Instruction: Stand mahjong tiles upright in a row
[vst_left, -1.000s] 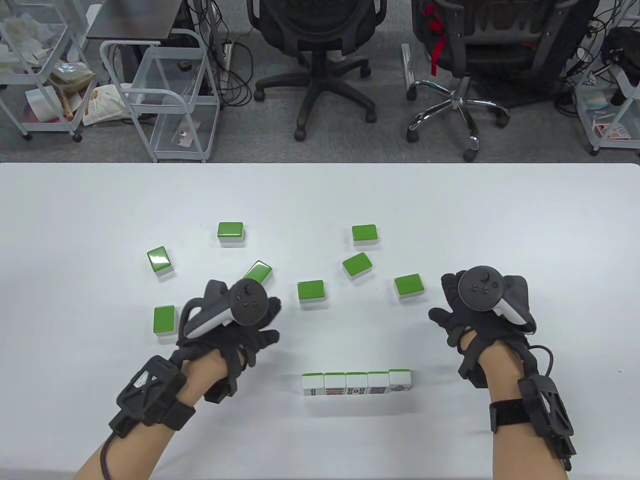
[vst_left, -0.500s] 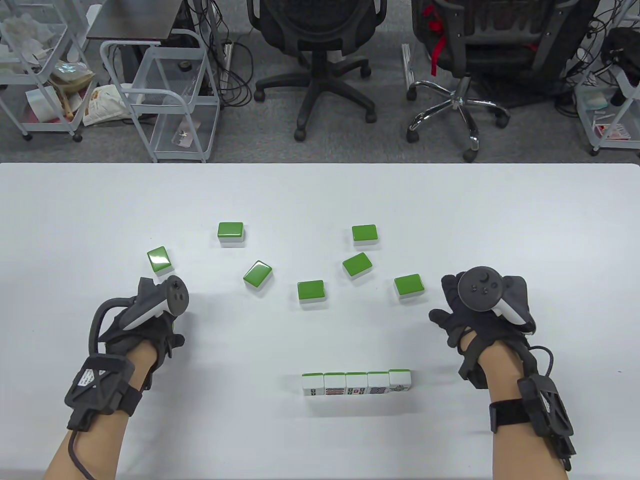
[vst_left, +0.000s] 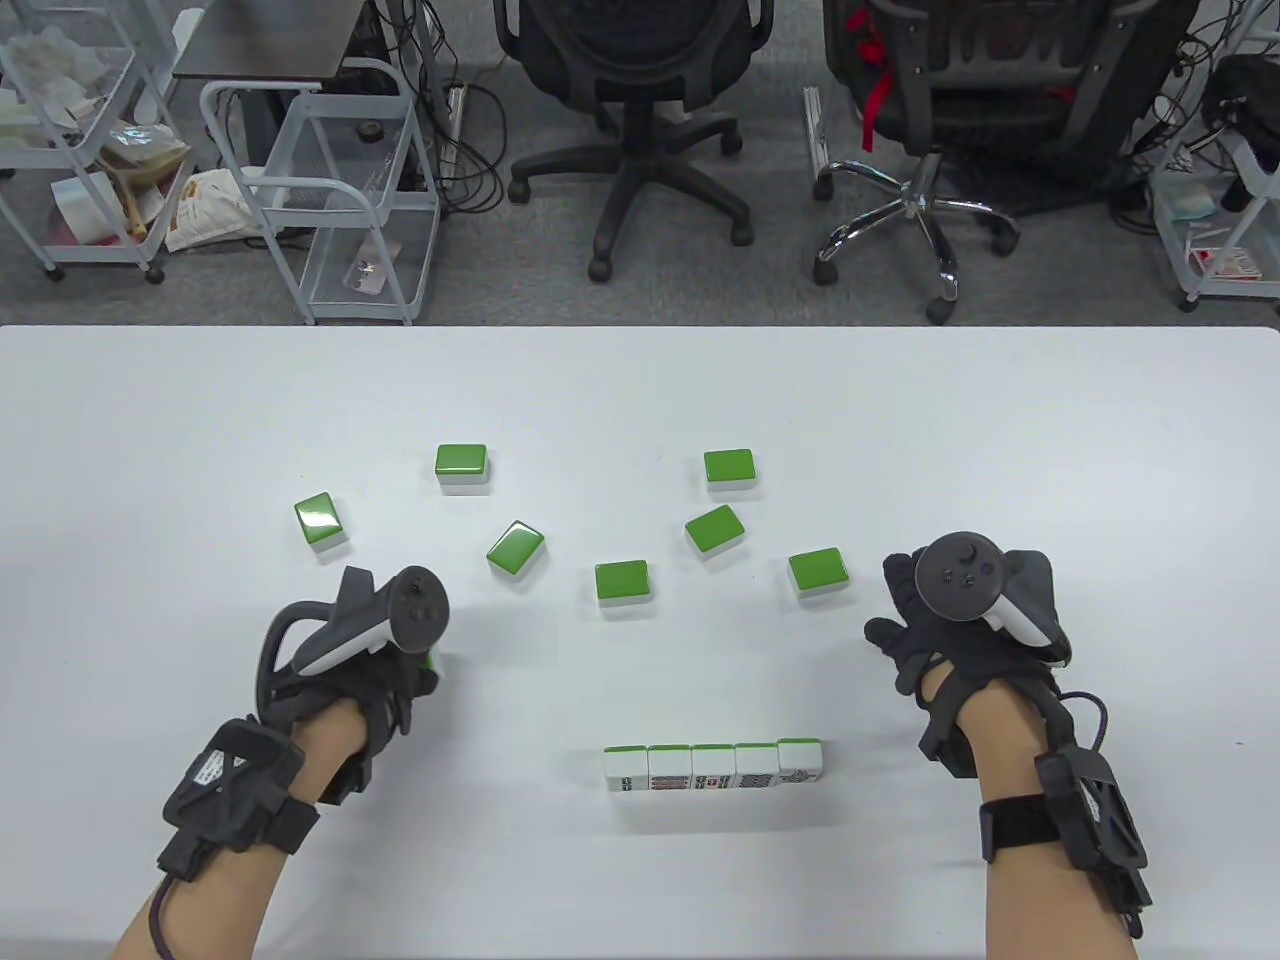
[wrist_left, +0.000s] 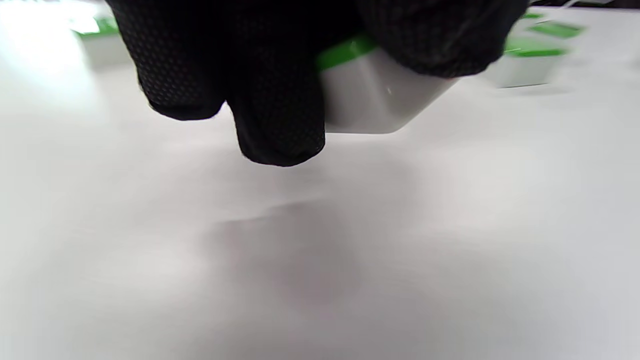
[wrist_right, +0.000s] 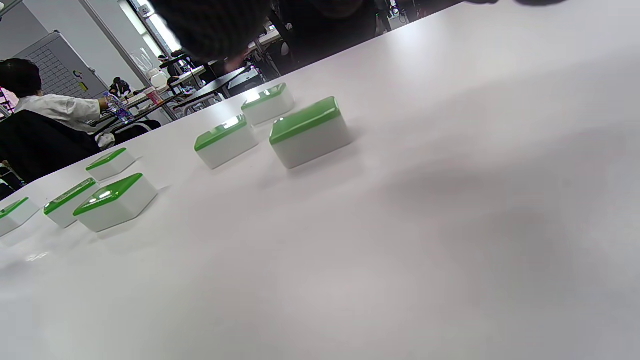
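A row of several upright tiles (vst_left: 712, 768) stands near the table's front, faces toward me. Several green-backed tiles lie face down further back, among them one in the middle (vst_left: 622, 582) and one on the right (vst_left: 819, 573). My left hand (vst_left: 420, 675) is left of the row and grips a green-backed tile (wrist_left: 370, 100) just above the table; my fingers (wrist_left: 280, 125) wrap its side. Only a green sliver of that tile (vst_left: 431, 661) shows in the table view. My right hand (vst_left: 930, 620) rests empty right of the loose tiles, nearest the right one (wrist_right: 307, 132).
The white table (vst_left: 640, 400) runs the full width of the view. Beyond its far edge stand two office chairs (vst_left: 640, 120) and wire carts (vst_left: 330, 200). More face-down tiles lie at the back left (vst_left: 461, 466) and far left (vst_left: 321, 520).
My left hand swung left to the near-left tile, took hold of it and has moved back right with it; that spot is now bare. The right hand barely moved.
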